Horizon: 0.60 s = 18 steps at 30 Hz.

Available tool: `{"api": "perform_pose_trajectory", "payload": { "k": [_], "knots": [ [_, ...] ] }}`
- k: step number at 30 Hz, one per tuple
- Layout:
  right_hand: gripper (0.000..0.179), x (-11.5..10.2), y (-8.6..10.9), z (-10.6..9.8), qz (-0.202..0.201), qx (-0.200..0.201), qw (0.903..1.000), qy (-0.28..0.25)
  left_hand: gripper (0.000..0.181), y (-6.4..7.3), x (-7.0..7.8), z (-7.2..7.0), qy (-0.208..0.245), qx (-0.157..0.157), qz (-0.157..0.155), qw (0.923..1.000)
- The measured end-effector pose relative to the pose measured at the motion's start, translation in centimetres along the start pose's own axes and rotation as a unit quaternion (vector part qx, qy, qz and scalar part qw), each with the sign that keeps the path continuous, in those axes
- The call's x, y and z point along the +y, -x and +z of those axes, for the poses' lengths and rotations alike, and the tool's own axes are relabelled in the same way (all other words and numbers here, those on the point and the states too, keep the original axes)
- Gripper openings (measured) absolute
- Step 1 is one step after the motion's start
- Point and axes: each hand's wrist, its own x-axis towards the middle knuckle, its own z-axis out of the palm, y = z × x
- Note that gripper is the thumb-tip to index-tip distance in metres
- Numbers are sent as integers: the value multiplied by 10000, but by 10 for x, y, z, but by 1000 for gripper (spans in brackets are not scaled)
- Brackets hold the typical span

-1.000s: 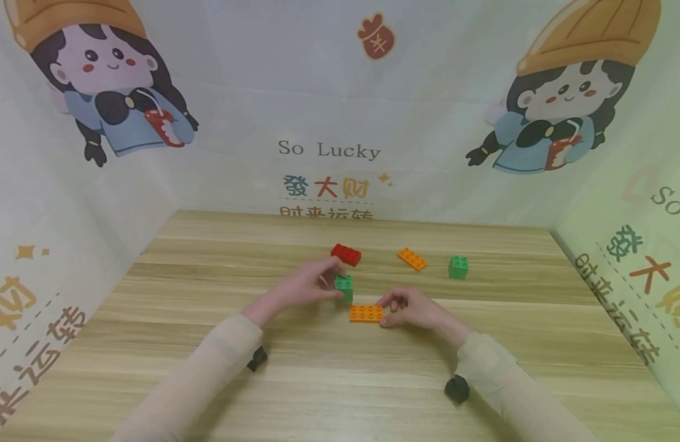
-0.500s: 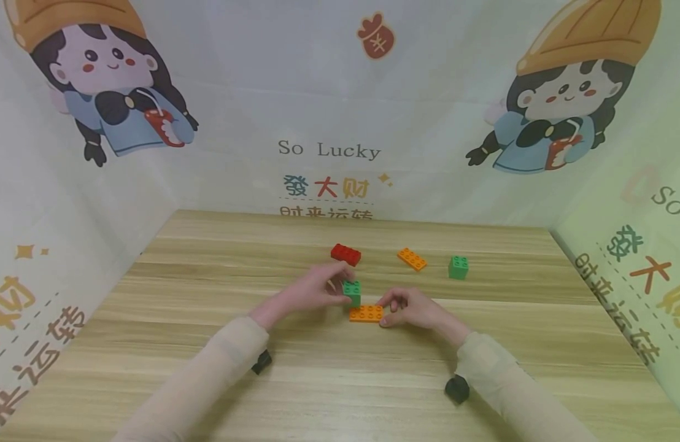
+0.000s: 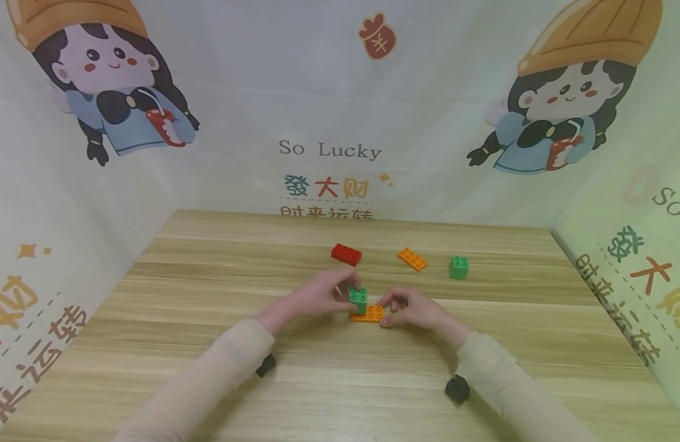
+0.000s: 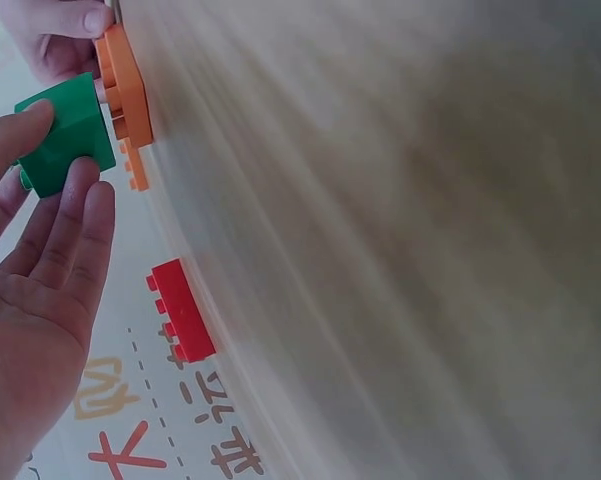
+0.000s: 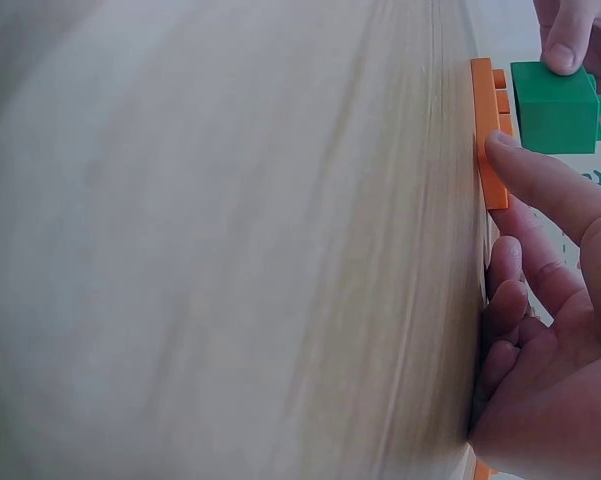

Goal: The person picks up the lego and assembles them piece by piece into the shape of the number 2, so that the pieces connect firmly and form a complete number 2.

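My left hand (image 3: 324,293) pinches a green two-by-two toy brick (image 3: 359,299) between thumb and fingers, studs up. The brick hangs just above the left part of a flat orange brick (image 3: 375,315); in the right wrist view a narrow gap shows between the green brick (image 5: 558,110) and the orange studs. My right hand (image 3: 414,308) holds the orange brick (image 5: 488,130) at its right end, thumb on the near side and a finger at the far side. The orange brick lies flat on the wooden table.
Farther back on the table (image 3: 251,245) lie a red brick (image 3: 346,254), a second flat orange brick (image 3: 412,259) and another green brick (image 3: 458,267). A printed cloth (image 3: 235,123) encloses the back and sides.
The left hand has carried the green brick rightward and toward the near side, from beside the orange brick to over its left part. The right hand and orange brick have stayed put.
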Motion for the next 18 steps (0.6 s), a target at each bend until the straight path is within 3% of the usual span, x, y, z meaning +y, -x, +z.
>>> {"api": "perform_pose_trajectory", "payload": {
  "k": [18],
  "knots": [
    [32, 1, -1, -1, -95, -17, 10000, 6, 25, 5, 3, 1, -6, -66, 33, 10000]
  ]
}}
